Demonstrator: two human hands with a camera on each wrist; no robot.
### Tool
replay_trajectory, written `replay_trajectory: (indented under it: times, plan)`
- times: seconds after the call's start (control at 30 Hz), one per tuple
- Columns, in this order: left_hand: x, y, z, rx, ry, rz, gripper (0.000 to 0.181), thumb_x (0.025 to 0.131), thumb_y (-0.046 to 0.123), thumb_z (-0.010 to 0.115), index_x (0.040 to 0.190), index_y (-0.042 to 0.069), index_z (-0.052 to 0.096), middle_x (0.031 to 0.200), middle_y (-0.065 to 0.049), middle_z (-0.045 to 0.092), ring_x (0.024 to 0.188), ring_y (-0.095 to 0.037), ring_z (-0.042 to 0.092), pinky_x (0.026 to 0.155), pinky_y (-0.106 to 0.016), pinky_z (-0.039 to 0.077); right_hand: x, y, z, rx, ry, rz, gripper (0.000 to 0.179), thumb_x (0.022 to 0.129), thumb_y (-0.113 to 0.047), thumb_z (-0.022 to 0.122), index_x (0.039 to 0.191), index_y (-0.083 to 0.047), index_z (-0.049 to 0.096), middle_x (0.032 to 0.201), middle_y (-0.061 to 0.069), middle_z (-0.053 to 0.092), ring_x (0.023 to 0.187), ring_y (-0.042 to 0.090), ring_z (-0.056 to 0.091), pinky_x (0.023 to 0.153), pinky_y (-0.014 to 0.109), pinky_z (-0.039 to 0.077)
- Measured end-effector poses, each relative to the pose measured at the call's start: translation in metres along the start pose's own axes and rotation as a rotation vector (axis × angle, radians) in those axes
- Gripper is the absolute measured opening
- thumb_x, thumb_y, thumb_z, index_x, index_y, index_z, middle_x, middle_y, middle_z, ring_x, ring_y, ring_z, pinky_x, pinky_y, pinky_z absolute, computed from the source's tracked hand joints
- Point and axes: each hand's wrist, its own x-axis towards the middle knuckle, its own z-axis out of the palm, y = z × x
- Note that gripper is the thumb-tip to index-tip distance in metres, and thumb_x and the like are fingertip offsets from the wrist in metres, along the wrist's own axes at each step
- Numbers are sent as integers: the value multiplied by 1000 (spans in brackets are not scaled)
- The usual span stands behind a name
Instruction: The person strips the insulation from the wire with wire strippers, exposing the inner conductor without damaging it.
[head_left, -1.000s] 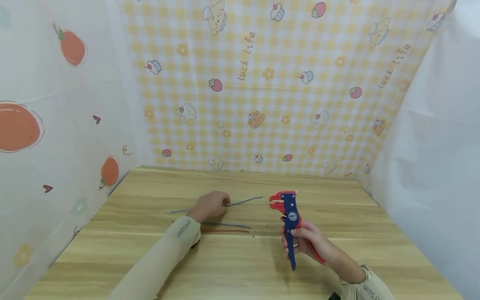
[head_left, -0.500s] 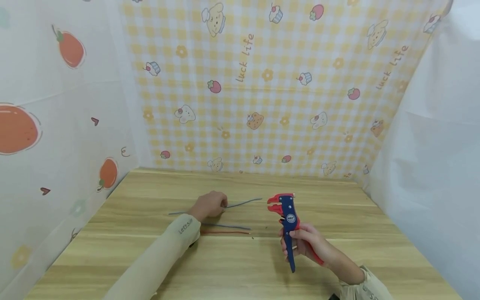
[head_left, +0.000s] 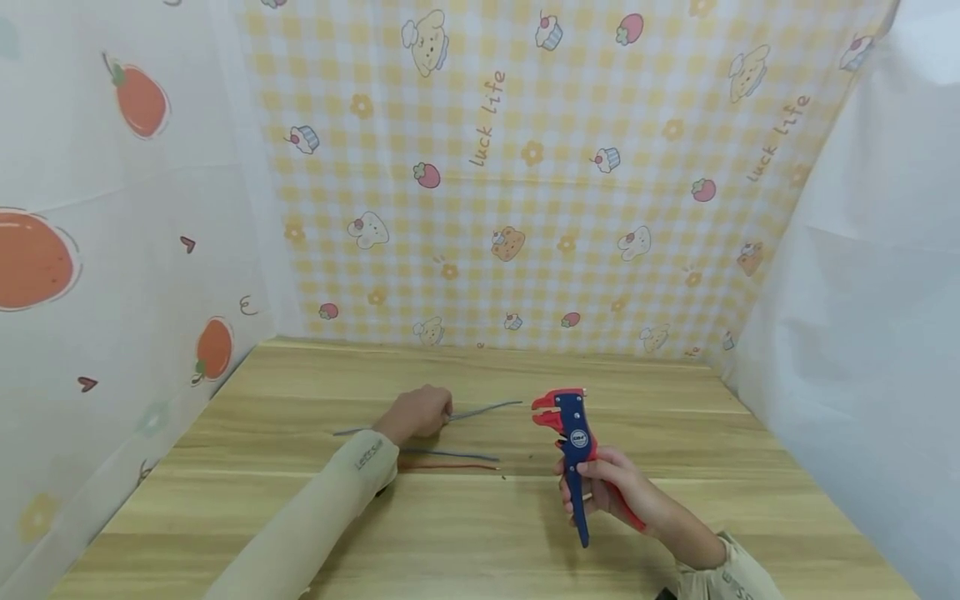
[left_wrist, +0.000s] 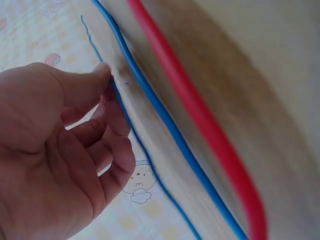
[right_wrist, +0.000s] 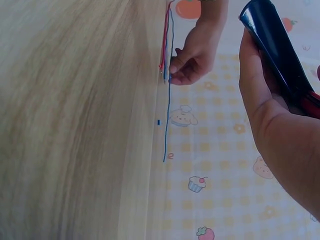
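Left hand [head_left: 417,412] pinching far blue wire [head_left: 487,408] off desk [head_left: 675,433], left of centre. Right hand [head_left: 611,486] gripping wire stripper [head_left: 573,445] upright. Best lifting wire level, feeding free end straight toward stripper's open head.

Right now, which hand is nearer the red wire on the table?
Left. The left hand sits just behind the red wire, its fingers pinching the far blue wire. The right hand is off to the wire's right, gripping the wire stripper.
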Motion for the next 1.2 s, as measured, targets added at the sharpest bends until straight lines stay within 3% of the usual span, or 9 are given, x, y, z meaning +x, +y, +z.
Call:
replay_trajectory:
  times: [0.4,0.63,0.97,1.2]
  plan:
    - [-6,-9,2,-62,37,36,7,97,13,60,92,12,66,90,1,63,81,-16,57,78,-40,52,-1,2,-1,-7,-3,-6,35,103,-3,27,125,5,53,105,10,69,93,19,69,84,39,57]
    - [-15,-12,-5,-188,67,80,6,97,12,59,95,12,65,89,2,63,77,-15,55,75,-37,50,-2,1,-3,-9,5,10,35,103,-4,26,123,1,54,105,9,70,94,19,70,86,39,56]
    - [-17,-8,-8,-382,94,143,10,100,10,57,104,5,66,97,-3,65,86,-15,60,76,-35,52,-2,-3,-4,-29,24,24,31,103,-5,28,122,0,52,106,9,66,95,19,68,87,40,56]
    - [-21,-8,-10,-443,172,255,13,101,10,56,105,4,67,97,-2,65,80,-12,58,71,-30,50,-3,-5,-4,-45,68,31,27,103,-5,31,121,-1,51,104,7,64,94,17,67,89,40,55]
